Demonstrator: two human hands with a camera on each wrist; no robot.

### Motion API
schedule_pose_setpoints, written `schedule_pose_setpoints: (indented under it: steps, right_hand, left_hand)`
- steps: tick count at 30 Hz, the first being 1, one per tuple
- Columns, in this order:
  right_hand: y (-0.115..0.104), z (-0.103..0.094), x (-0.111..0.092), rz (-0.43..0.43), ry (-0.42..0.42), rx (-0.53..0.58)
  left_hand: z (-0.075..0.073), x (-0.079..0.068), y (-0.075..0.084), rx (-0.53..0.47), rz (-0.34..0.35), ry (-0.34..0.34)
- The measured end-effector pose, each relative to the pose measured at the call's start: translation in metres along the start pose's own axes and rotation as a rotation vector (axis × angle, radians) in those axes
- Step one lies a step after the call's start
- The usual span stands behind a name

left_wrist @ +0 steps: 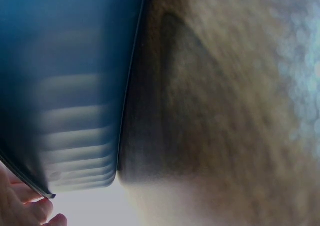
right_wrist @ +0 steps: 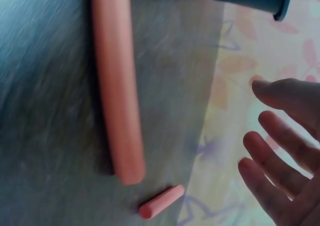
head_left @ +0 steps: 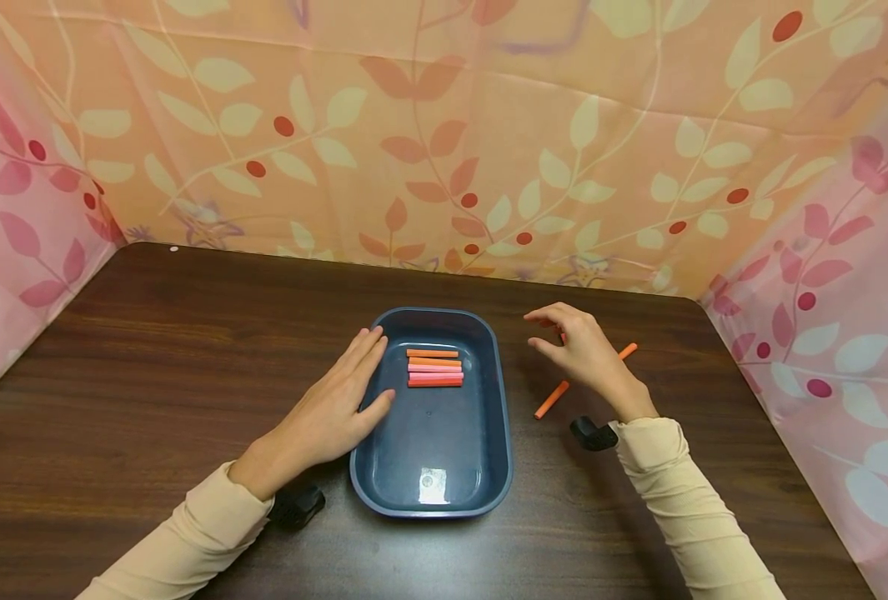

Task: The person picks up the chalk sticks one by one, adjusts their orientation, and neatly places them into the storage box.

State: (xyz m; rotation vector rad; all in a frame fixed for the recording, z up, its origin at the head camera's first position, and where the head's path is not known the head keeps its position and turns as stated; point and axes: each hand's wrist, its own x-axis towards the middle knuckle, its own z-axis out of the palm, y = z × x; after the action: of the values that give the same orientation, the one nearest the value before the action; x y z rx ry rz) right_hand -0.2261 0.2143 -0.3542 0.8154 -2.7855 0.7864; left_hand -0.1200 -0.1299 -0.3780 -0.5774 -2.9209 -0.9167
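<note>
A dark blue rectangular tray [head_left: 430,450] stands on the table, with several short orange and pink sticks [head_left: 434,375] lying side by side in its upper part. My left hand [head_left: 331,408] rests along the tray's left rim, fingers fairly straight; in the left wrist view its fingertips touch the rim [left_wrist: 30,183]. Right of the tray, my right hand [head_left: 582,350] hovers with fingers loosely bent and nothing between them. Below it on the table lies an orange stick [head_left: 552,400], large in the right wrist view. A second orange stick [head_left: 629,351] lies partly hidden behind that hand.
Brown wood-grain table [head_left: 188,358] surrounds the tray. Floral curtains [head_left: 444,150] hang behind and at both sides. A black wrist camera [head_left: 594,433] sits at the right cuff, and another [head_left: 298,506] at the left. A small white spot [head_left: 174,248] marks the far left edge.
</note>
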Motion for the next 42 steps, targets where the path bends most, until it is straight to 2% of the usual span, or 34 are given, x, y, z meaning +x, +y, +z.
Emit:
schedule_pose_setpoints:
  steps: [11,18,28,42]
  right_hand:
    - [0.024,-0.001,-0.001,0.091,-0.018,-0.071]
    - [0.032,-0.003,-0.003,0.163,-0.068,-0.094]
    - [0.041,-0.002,-0.003,0.194,-0.100,-0.121]
    - [0.050,-0.002,-0.008,0.210,-0.113,-0.048]
  left_hand:
    - [0.000,0.001,-0.001,0.006,0.007,-0.002]
    - [-0.001,0.000,0.000,0.003,0.004,-0.001]
    - [0.001,0.000,-0.001,0.004,0.000,-0.001]
    - [-0.001,-0.001,0.001,0.002,-0.008,-0.006]
